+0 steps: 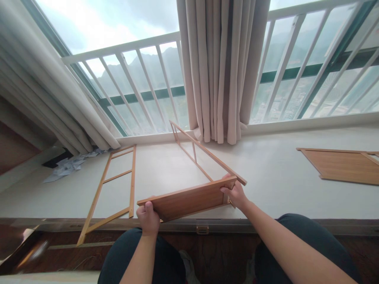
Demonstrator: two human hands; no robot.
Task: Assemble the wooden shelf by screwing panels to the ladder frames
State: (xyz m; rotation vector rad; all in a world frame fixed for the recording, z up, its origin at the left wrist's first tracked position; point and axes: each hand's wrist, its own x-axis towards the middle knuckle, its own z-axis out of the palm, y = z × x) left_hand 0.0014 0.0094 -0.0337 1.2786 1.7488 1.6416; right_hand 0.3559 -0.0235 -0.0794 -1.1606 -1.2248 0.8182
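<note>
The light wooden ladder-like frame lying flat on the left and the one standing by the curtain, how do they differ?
The left wooden ladder frame lies flat on the pale ledge; the standing wooden ladder frame is up on its long edge. The left frame is touched by neither hand; the standing frame meets the brown wooden board held by the left hand and right hand. Both are light wood with crossbars.
</note>
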